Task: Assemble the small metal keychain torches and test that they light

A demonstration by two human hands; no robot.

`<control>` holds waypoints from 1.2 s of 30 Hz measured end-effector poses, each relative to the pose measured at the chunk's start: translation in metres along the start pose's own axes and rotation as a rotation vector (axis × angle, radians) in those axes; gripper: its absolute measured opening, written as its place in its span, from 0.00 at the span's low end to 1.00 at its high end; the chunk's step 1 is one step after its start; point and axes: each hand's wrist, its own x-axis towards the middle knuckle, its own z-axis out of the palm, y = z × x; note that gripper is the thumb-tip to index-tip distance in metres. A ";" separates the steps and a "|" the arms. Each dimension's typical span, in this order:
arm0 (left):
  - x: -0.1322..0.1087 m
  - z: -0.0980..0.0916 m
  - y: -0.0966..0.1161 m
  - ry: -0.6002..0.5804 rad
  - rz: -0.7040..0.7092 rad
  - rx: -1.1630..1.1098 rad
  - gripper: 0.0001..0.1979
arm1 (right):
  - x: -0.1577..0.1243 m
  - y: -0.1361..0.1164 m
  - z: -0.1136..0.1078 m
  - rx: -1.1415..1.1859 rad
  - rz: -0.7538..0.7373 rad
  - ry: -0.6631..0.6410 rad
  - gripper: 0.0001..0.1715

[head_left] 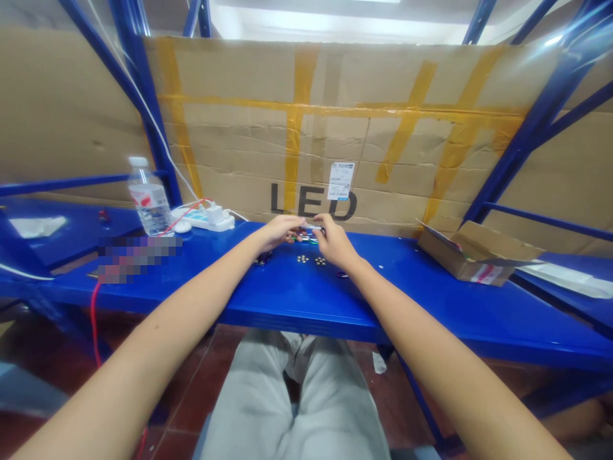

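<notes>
Both my arms reach out over a blue metal bench [287, 300]. My left hand [280, 230] and my right hand [334, 241] meet near the back of the bench, fingers pinched together on a small silvery part [311, 227] held between them. A green-tinted bit shows just under the fingers. Several small round metal pieces [310, 259] lie on the bench just in front of the hands. A small dark piece [262, 259] lies beside my left wrist.
A water bottle [149, 199] and a white power strip [205, 217] with a red cable stand at the left. An open cardboard box [472, 252] sits at the right. A taped cardboard sheet marked LED [335, 128] backs the bench, between blue rack posts.
</notes>
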 end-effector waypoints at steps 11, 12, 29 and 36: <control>0.005 -0.011 -0.020 0.103 0.205 0.958 0.10 | 0.015 0.030 0.007 -0.096 0.177 -0.220 0.12; 0.005 -0.012 -0.021 0.113 0.194 1.017 0.10 | 0.017 0.030 0.007 -0.121 0.190 -0.252 0.12; 0.010 -0.008 -0.020 0.198 -0.026 1.376 0.12 | 0.022 0.032 0.006 -0.416 0.187 -0.488 0.11; 0.014 -0.012 -0.024 0.246 -0.025 1.355 0.12 | 0.022 0.035 0.009 -0.500 0.306 -0.427 0.18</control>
